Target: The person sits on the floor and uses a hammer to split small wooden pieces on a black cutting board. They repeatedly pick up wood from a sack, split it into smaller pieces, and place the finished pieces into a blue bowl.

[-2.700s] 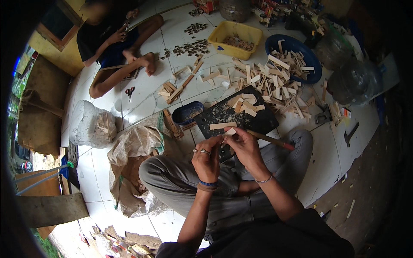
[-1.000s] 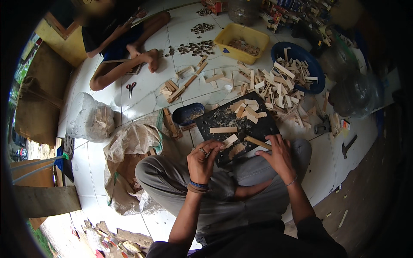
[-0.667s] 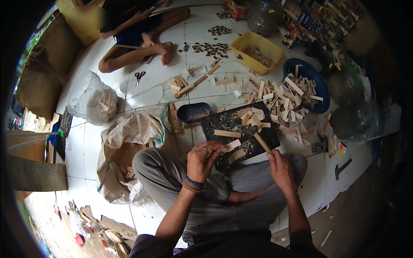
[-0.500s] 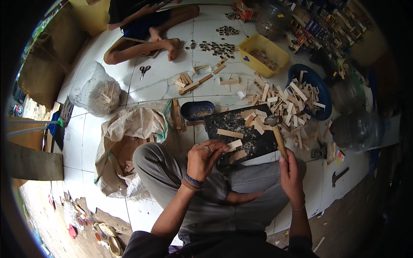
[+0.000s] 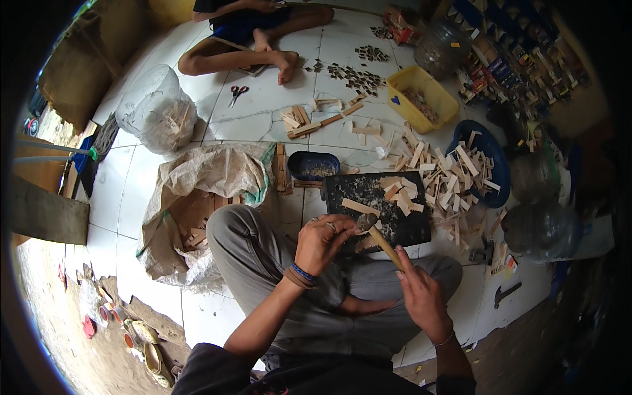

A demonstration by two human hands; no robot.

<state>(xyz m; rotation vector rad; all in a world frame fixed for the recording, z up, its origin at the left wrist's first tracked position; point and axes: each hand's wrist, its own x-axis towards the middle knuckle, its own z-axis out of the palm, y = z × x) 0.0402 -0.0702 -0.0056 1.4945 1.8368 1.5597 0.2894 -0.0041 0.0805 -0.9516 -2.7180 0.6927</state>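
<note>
My right hand (image 5: 423, 297) is wrapped around the wooden handle of a hammer (image 5: 385, 247). The metal head is over the near part of a black board (image 5: 415, 227), right at the fingertips of my left hand (image 5: 320, 242). Those fingers are pinched together on a small pale wood strip, now mostly hidden by the hammer head; whether the head touches it I cannot tell. Just beyond lies another pale wood strip (image 5: 360, 207) on the board. Several short wood pieces (image 5: 403, 194) are at the board's far right, among sawdust and chips.
Right of the board, many wood pieces spill from a blue basin (image 5: 498, 168). Beyond are a yellow tub (image 5: 395, 82) and a seated person (image 5: 253, 52). A blue oval tray (image 5: 336, 161) and a woven sack (image 5: 164, 187) lie to the left. A second hammer (image 5: 505, 294) rests at right.
My right hand has swung the hammer left and down, bringing its head to my left fingertips. My left hand stays pinched near the board. The whole view has shifted slightly.
</note>
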